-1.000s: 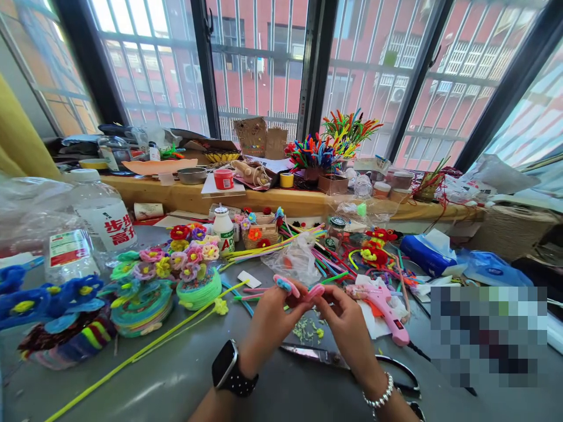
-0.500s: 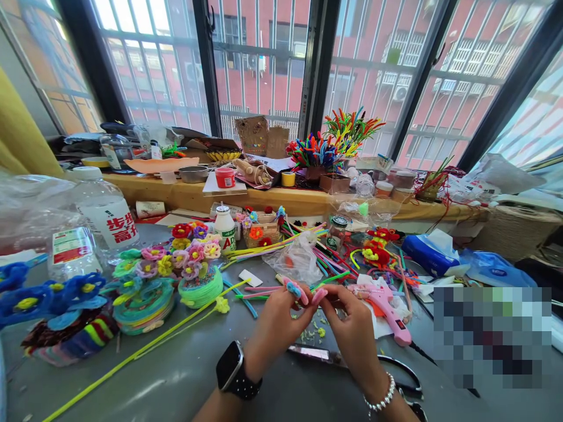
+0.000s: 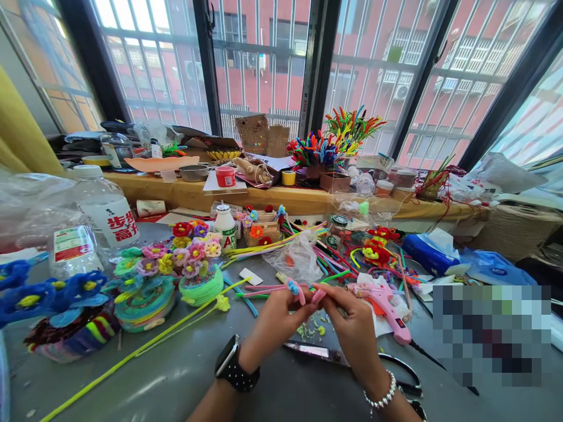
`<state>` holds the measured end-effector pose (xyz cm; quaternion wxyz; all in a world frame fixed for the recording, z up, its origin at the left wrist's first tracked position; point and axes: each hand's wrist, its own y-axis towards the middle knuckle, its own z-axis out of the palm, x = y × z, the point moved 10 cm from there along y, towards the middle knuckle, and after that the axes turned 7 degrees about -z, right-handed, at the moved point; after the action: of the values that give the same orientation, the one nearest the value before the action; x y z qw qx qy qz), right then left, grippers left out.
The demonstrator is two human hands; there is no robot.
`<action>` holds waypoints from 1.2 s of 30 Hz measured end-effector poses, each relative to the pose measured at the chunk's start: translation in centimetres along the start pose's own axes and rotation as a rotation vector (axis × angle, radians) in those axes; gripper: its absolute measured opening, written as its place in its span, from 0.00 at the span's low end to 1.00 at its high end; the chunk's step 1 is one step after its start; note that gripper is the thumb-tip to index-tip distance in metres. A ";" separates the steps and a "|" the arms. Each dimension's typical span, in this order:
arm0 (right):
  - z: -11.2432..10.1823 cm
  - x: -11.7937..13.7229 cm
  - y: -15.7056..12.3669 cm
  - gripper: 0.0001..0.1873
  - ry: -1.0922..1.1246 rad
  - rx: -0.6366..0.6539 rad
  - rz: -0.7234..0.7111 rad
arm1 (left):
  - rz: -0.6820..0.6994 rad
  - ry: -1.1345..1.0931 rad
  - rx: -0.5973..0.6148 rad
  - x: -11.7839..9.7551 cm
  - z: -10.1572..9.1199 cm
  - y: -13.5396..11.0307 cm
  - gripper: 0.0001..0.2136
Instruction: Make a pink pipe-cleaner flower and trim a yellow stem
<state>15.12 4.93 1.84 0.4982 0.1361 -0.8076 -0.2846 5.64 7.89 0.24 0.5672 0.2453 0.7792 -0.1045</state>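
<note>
My left hand [image 3: 275,319] and my right hand [image 3: 352,319] meet over the grey table [image 3: 176,375], near its front. Between their fingertips they pinch a small pink pipe-cleaner piece [image 3: 303,291] with a blue centre. Both hands are closed on it. A black smartwatch [image 3: 231,366] is on my left wrist and a pearl bracelet [image 3: 382,397] on my right. Under the hands lie scissors [image 3: 334,356] and green trimmings [image 3: 310,331].
A pink glue gun [image 3: 385,305] lies just right of my hands. Pipe-cleaner flower pots [image 3: 176,272] and a long green stem [image 3: 145,346] lie to the left, with a plastic bottle [image 3: 105,214]. Loose pipe cleaners and a plastic bag [image 3: 299,258] sit behind. A cluttered wooden ledge [image 3: 299,202] runs under the windows.
My hands have drawn slightly closer together and lower over the table, still working the pink piece. The view has shifted a little.
</note>
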 end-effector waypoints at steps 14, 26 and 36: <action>-0.5 -1.3 0.1 0.15 -0.058 0.011 0.126 | -0.182 0.871 -0.473 1.9 -8.0 -0.4 0.13; 0.3 -1.3 0.0 0.13 -0.105 0.093 0.121 | -0.185 1.151 -0.280 3.2 -5.9 0.5 0.11; -1.0 -2.5 0.4 0.12 -0.137 0.013 0.136 | -0.189 0.921 -0.403 1.5 -8.1 -0.4 0.08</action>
<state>17.15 6.16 0.58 0.4591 0.0646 -0.8489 -0.2538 -1.68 11.52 1.48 0.1891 0.0801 0.9718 0.1157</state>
